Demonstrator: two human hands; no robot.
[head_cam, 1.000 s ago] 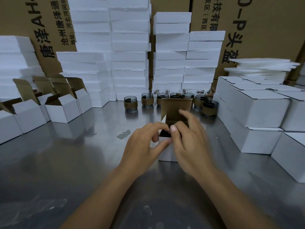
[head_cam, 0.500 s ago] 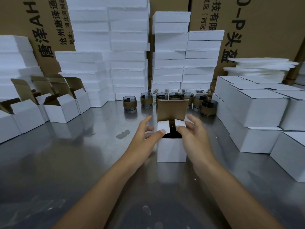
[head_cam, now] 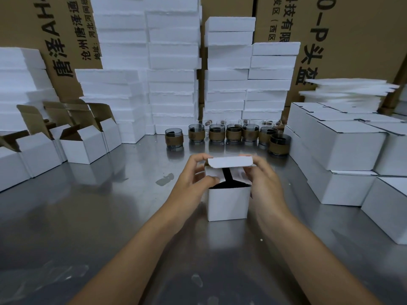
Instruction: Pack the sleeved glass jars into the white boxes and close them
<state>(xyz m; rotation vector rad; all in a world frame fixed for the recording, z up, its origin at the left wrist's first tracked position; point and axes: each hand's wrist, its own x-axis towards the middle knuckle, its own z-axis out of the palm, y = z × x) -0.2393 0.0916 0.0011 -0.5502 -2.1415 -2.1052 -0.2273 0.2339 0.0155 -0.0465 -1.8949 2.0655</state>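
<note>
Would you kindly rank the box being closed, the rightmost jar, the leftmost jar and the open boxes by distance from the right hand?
From the right hand, in the head view:
1. White box, held, at centre.
2. Rightmost jar, just beyond, slightly right.
3. Leftmost jar, beyond, to the left.
4. Open boxes, far left.

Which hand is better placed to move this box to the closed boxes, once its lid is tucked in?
Probably the right hand: the closed boxes are stacked on its side, near the box. The left hand would have to cross over.
</note>
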